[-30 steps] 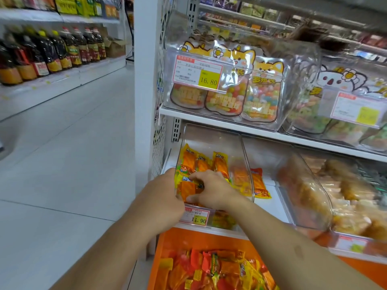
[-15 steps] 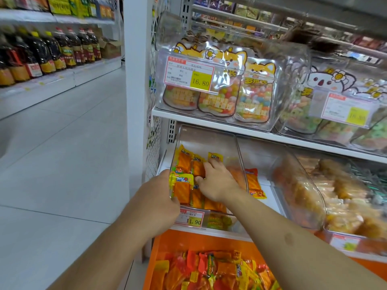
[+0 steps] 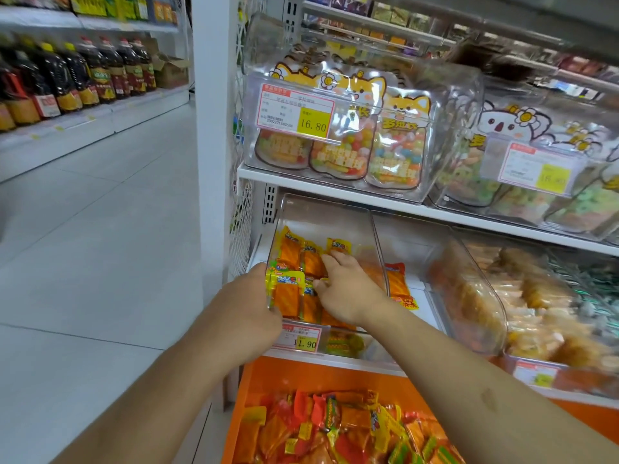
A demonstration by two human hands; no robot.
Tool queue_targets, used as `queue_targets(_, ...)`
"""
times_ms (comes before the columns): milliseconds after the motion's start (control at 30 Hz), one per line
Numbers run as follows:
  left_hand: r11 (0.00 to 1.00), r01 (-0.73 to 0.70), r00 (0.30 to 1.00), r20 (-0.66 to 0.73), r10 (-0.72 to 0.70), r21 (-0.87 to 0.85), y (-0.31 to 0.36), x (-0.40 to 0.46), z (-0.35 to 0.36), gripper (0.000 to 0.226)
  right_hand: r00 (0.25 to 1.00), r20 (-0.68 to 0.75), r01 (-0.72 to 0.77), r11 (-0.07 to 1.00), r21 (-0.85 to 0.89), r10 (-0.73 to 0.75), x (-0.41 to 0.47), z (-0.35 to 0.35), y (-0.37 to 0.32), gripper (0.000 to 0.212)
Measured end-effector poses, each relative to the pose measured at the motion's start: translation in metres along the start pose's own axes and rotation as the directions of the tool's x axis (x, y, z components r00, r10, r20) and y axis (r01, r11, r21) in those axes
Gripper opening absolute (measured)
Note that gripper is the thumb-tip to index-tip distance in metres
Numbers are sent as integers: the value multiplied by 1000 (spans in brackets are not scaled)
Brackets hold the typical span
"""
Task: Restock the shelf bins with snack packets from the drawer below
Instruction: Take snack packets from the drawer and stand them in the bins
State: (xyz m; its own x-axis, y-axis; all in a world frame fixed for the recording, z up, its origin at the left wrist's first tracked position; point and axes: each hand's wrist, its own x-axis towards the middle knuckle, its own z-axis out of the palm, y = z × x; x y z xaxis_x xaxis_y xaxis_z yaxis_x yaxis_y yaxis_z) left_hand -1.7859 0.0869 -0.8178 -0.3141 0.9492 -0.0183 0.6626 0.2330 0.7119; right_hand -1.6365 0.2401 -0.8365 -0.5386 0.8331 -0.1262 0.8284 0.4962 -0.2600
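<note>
Packets point(image 3: 301, 279), orange and yellow, lie in rows inside the clear bin point(image 3: 378, 249) at the left end of the lower shelf point(image 3: 418, 209); more of the same stock fills the open orange drawer point(image 3: 254, 380) directly beneath, so each reach from supply to bin is short. Left hand point(image 3: 249, 306) sits at the bin's front left corner, fingers curled toward the wall beside the front packet; whether it grips the wall or the packet cannot be told, but the position suggests it steadies the bin against sliding back. Right hand point(image 3: 348, 289) reaches in over the front lip, fingers spread fairly wide and laid on the packets, thumb tucked against one; it appears to press and level them, not lift. Flat, aligned packets leave room for further layers, and the bin's rear half looks unfilled. One loose packet point(image 3: 397, 283) lies outside, in the gap between this bin and the next bin point(image 3: 469, 296), which holds paler snacks. Price tag point(image 3: 301, 339) hangs on the front, just below the left hand. Restocking appears under way, with much drawer stock remaining.
</note>
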Motion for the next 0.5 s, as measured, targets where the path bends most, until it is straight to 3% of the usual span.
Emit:
queue_targets(167, 999, -4, 996, -87, 8, 42, 13, -14, -3, 46, 963, -156, 228, 973, 34, -221, -74, -13, 3, 59)
queue_targets(267, 991, -70, 987, -137, 86, 114, 22, -31, 2, 60, 943, -208, 284, 954, 92, -261, -124, -13, 24, 44)
queue_targets(367, 987, -120, 987, -97, 131, 111, 36, -51, 15, 59, 961, -196, 230, 959, 168, -196, -167, 1, 61, 31)
queue_targets(500, 985, -160, 984, 94, 153, 64, 48, -74, 56, 47, 997, -70, -12, 987, 158, 23, -208, 40, 130, 28)
